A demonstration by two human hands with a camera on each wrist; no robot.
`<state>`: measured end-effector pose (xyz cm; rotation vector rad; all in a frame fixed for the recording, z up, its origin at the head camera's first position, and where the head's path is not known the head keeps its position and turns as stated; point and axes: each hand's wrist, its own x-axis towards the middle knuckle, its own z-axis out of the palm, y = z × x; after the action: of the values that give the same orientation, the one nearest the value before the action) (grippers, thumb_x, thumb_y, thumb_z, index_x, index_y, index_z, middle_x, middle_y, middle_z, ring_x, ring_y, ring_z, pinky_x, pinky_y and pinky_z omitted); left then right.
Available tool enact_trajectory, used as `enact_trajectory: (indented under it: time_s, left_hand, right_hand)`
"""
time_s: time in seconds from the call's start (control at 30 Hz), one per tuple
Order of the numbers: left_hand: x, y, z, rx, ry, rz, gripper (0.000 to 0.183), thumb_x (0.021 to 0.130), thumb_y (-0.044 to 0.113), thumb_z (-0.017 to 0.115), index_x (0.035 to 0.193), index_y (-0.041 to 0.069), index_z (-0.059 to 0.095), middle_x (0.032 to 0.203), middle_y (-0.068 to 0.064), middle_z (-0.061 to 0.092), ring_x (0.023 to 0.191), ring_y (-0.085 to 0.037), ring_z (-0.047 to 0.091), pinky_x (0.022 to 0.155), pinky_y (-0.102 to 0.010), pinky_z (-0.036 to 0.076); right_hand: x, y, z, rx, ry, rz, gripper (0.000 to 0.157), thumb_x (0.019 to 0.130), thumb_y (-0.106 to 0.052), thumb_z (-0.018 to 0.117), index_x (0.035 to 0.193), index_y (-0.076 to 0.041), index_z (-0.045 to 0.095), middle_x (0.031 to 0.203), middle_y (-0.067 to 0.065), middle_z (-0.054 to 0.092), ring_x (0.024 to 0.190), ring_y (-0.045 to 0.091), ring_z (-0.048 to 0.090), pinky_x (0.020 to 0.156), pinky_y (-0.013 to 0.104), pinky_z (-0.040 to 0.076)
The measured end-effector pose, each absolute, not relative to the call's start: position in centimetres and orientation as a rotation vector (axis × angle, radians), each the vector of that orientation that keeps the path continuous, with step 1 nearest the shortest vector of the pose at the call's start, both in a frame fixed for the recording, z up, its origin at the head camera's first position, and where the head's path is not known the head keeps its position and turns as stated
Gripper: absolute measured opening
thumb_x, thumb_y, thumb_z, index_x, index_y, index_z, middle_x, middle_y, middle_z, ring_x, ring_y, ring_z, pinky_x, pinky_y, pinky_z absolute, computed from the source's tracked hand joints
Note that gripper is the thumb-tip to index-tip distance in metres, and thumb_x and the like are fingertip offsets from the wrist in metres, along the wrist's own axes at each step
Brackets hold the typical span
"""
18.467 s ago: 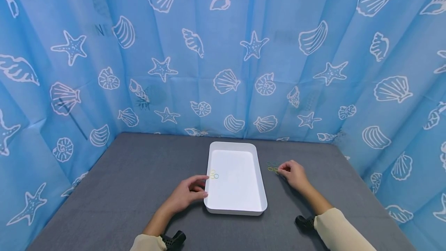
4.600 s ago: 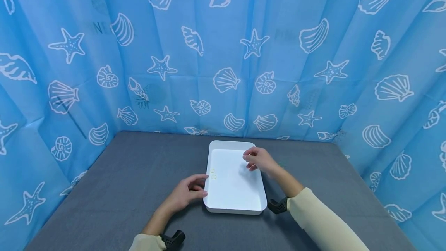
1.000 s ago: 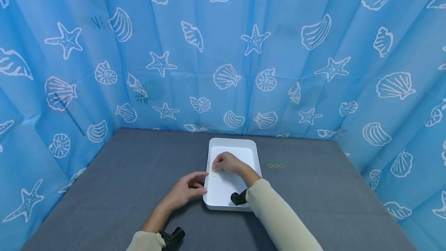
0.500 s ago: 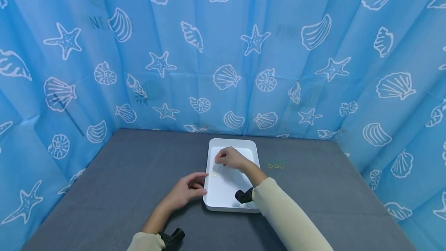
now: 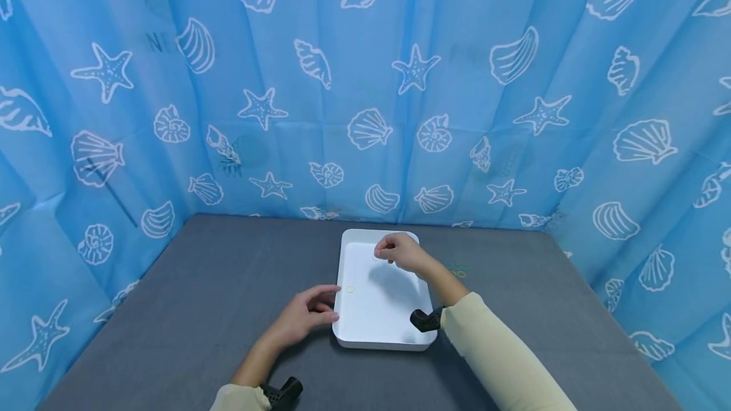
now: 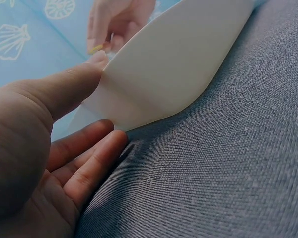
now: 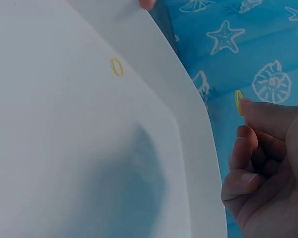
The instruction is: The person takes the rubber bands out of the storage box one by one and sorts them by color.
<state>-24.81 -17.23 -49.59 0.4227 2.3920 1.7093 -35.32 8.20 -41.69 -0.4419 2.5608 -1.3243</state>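
Note:
My right hand (image 5: 404, 254) is raised over the far right part of a white tray (image 5: 382, 325). Between thumb and fingertip it pinches a small yellow rubber band (image 7: 237, 102); the other fingers curl inward. Another yellow rubber band (image 7: 112, 65) lies flat on the tray floor, close to the left wall in the head view. My left hand (image 5: 299, 319) rests at the tray's left side. One of its fingertips touches the rim, and other fingers (image 6: 92, 171) extend to the foot of the outer wall.
Yellow and green rubber bands (image 5: 461, 274) lie on the grey table (image 5: 245, 259) right of the tray, partly hidden by my right forearm. A blue shell-print curtain (image 5: 365, 81) hangs behind the table and along both sides.
My right hand has picked a yellow rubber band off the tray's left part and moved up and right. Earlier, three bands lay in the tray; one is there now. The left hand stays put.

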Motion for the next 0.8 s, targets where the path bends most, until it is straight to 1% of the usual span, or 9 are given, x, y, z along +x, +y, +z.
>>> enact_trajectory:
  time_s: [0.07,0.13,0.2,0.23,0.33,0.43,0.53,0.7,0.8]
  left_hand:
    - [-24.7,-17.2,-49.7,0.426,2.398,1.712,0.052,0.088,0.023,0.074,0.136,0.013,0.056,0.117,-0.01,0.061,0.095,-0.021,0.061,0.079,-0.034,0.049]
    - [-24.7,-17.2,-49.7,0.42,2.405,1.712,0.052,0.088,0.023,0.074,0.136,0.013,0.056,0.118,-0.01,0.061,0.095,-0.021,0.061,0.078,-0.034,0.049]
    - [-24.7,-17.2,-49.8,0.414,2.41,1.711,0.052,0.088,0.023,0.074,0.135,0.014,0.056,0.118,-0.01,0.061,0.095,-0.021,0.061,0.078,-0.034,0.049]
    - [-24.7,-17.1,-49.8,0.413,2.412,1.712,0.052,0.088,0.023,0.074,0.135,0.014,0.056,0.118,-0.01,0.061,0.095,-0.021,0.061,0.078,-0.034,0.049]
    - [-24.8,-17.1,-49.9,0.411,2.41,1.716,0.051,0.088,0.022,0.074,0.135,0.014,0.057,0.118,-0.01,0.061,0.095,-0.021,0.061,0.078,-0.034,0.049]
    - [-24.8,-17.1,-49.9,0.418,2.403,1.725,0.051,0.088,0.021,0.074,0.135,0.013,0.056,0.118,-0.011,0.061,0.095,-0.021,0.061,0.078,-0.034,0.049]
    - [-24.7,-17.1,-49.9,0.43,2.393,1.733,0.051,0.088,0.021,0.074,0.136,0.012,0.056,0.118,-0.011,0.061,0.095,-0.021,0.061,0.078,-0.033,0.049]
    - [-24.6,-17.1,-49.8,0.448,2.391,1.743,0.051,0.088,0.021,0.074,0.135,0.01,0.056,0.118,-0.013,0.061,0.094,-0.021,0.061,0.077,-0.032,0.05]
    - [-24.6,-17.0,-49.8,0.453,2.388,1.749,0.051,0.088,0.021,0.074,0.135,0.009,0.056,0.118,-0.013,0.062,0.094,-0.021,0.062,0.077,-0.031,0.05]
  right_hand:
    - [-35.3,9.1,-41.7,-0.424,2.567,-1.332,0.007,0.095,-0.009,0.063,0.091,-0.004,0.067,0.085,0.005,0.061,0.076,0.023,0.053,0.069,0.037,0.045]
    - [-35.2,9.8,-41.7,-0.398,2.577,-1.329,0.007,0.094,-0.009,0.064,0.091,-0.005,0.067,0.085,0.005,0.06,0.073,0.022,0.051,0.066,0.036,0.044]
    - [-35.0,10.6,-41.8,-0.376,2.586,-1.322,0.007,0.094,-0.009,0.064,0.09,-0.004,0.067,0.082,0.006,0.059,0.069,0.02,0.051,0.06,0.032,0.042]
    - [-34.8,11.1,-41.8,-0.368,2.59,-1.315,0.007,0.094,-0.009,0.064,0.09,-0.004,0.067,0.082,0.008,0.059,0.067,0.02,0.05,0.058,0.029,0.039]
    - [-34.6,12.3,-42.1,-0.339,2.601,-1.321,0.008,0.095,-0.008,0.063,0.089,-0.003,0.066,0.081,0.016,0.058,0.061,0.018,0.047,0.054,0.028,0.038]
    - [-34.4,13.4,-42.4,-0.341,2.618,-1.335,0.009,0.095,-0.006,0.061,0.091,0.0,0.066,0.082,0.023,0.058,0.059,0.018,0.046,0.054,0.029,0.038]
    - [-34.2,14.5,-42.7,-0.319,2.648,-1.357,0.009,0.095,-0.006,0.061,0.092,0.0,0.066,0.08,0.022,0.058,0.059,0.018,0.047,0.055,0.029,0.039]
    - [-33.7,16.0,-43.4,-0.296,2.699,-1.376,0.01,0.095,-0.006,0.061,0.092,0.002,0.066,0.078,0.012,0.058,0.063,0.021,0.05,0.058,0.032,0.042]
    - [-33.6,16.9,-43.7,-0.275,2.693,-1.391,0.01,0.096,-0.006,0.061,0.093,0.003,0.065,0.079,0.012,0.059,0.065,0.024,0.053,0.056,0.033,0.043]
